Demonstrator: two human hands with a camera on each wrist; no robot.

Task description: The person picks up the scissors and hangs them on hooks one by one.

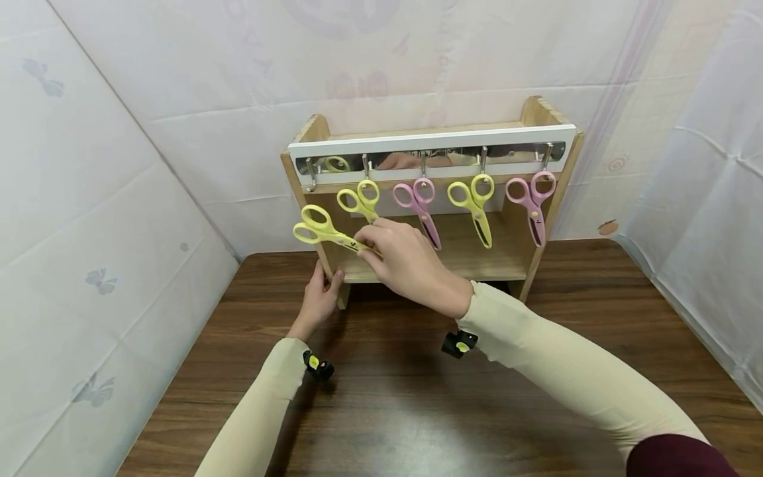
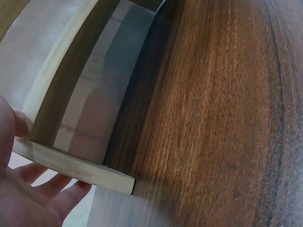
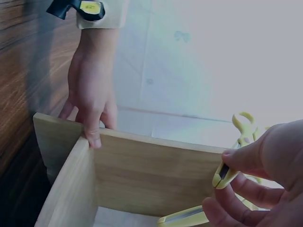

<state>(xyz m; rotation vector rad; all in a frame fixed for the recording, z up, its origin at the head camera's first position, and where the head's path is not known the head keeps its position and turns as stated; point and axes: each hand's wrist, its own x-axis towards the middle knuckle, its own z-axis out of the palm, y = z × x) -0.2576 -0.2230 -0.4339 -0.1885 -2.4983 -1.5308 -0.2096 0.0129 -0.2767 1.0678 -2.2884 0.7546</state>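
My right hand (image 1: 411,265) pinches a pair of yellow scissors (image 1: 322,228) by the blade end, handle loops pointing left. In the right wrist view the blade tip (image 3: 221,177) shows between thumb and fingers. These scissors are in front of the left side of a wooden rack (image 1: 539,265), just below its leftmost hook (image 1: 310,175), which holds nothing. My left hand (image 1: 318,301) grips the rack's left side panel (image 2: 71,163) low down, with the thumb on the inner side. Yellow scissors (image 1: 366,199) hang from the second hook, partly hidden by my right hand.
Farther right hang pink scissors (image 1: 420,207), yellow scissors (image 1: 475,207) and another pink pair (image 1: 532,207), each on its own hook. A metal strip (image 1: 393,161) on a white board bears the hooks. The rack stands on a dark wooden table (image 1: 405,397) against patterned cloth (image 1: 238,152).
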